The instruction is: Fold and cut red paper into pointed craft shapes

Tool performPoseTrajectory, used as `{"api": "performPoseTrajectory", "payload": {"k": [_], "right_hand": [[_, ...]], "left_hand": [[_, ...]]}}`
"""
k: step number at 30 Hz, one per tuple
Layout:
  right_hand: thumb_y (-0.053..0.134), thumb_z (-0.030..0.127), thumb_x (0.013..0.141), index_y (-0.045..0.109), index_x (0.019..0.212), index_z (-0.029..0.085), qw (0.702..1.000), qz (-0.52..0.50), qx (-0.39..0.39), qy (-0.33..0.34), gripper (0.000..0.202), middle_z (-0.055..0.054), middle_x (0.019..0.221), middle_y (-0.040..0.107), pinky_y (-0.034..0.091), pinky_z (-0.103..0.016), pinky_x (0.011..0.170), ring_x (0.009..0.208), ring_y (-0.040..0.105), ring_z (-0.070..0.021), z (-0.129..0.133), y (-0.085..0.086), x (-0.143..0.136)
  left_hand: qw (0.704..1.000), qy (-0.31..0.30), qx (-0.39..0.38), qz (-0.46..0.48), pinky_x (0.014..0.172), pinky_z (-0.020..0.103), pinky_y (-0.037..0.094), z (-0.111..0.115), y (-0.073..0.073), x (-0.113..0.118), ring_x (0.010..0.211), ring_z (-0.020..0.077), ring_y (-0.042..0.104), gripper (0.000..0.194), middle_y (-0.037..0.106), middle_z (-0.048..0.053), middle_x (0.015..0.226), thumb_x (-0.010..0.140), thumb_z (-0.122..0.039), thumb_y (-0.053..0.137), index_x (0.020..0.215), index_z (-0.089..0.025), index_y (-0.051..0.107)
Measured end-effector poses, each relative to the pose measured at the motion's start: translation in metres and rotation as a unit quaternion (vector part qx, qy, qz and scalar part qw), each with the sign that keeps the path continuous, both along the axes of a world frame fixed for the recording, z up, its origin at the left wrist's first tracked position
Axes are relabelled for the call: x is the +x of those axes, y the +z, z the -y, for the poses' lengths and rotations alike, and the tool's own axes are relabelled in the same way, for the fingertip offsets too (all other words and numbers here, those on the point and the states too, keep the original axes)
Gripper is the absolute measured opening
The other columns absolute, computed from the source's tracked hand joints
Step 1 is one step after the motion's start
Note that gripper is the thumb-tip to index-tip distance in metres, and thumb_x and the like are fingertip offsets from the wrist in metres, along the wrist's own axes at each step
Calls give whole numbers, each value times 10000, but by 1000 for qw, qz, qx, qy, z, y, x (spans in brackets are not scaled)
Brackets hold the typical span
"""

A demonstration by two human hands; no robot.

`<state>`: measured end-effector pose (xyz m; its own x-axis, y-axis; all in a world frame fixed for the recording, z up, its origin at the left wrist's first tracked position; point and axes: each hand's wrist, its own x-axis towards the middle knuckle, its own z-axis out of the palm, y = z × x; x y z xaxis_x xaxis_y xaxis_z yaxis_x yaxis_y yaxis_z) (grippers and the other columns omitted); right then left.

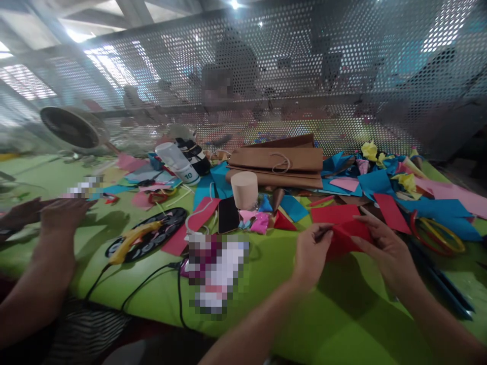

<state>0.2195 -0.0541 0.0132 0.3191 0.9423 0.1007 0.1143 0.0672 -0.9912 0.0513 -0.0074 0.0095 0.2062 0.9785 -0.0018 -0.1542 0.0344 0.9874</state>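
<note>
A piece of red paper [348, 234] is held up between both my hands over the green table, its sheet seeming bent or folded. My left hand [312, 253] pinches its left edge, with a small dark thing, too unclear to name, between thumb and forefinger. On the paper's right side, the fingers of my right hand [388, 248] grip the edge. Behind my hands lies another red sheet [335, 213]. Left of them sit a beige cylinder [244, 190], a dark phone [229, 215] and small pink and blue folded pieces [260, 222].
Brown paper [274, 162] and blue, pink and yellow scraps are heaped along the perforated metal partition [289, 76]. A yellow glue gun [133, 241] rests on a black palette. A white bottle [178, 162] and a fan [72, 126] stand behind. Another person's hands [63, 213] are at left.
</note>
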Motion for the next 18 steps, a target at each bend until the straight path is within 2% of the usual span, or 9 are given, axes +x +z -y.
{"api": "performPoseTrajectory", "payload": {"k": [4,8,14,18], "right_hand": [[855,416,742,742,1131,287,1000,15,0,22,425,-56,1207,724,586,-365,848,1034,687,-262,-1,-2,-3],[830,418,773,763,1083,273,999,43,-4,27,349,-62,1186,741,564,-407,919,1074,680,-275,-1,-7,-1],[785,404,822,775,1063,290,995,97,25,25,267,-50,1113,766,569,-412,889,1040,688,-271,0,-7,-2],[766,372,842,776,1086,305,985,157,66,24,253,-33,1092,774,562,-411,894,1018,693,-261,-1,-5,-6]], "left_hand": [[1000,-8,-1,9,844,307,537,1,-1,2,914,199,714,164,782,75,976,866,-150,643,992,-162,748],[1000,-3,1,14,866,307,535,1,0,3,922,193,715,173,778,72,966,861,-95,620,967,-160,739],[1000,-6,14,-10,806,273,522,3,0,1,895,174,701,305,755,53,965,860,-59,611,1126,-187,685],[999,-21,22,-10,840,278,526,3,0,1,951,183,700,318,749,58,1002,863,-75,632,1153,-195,679]]}}
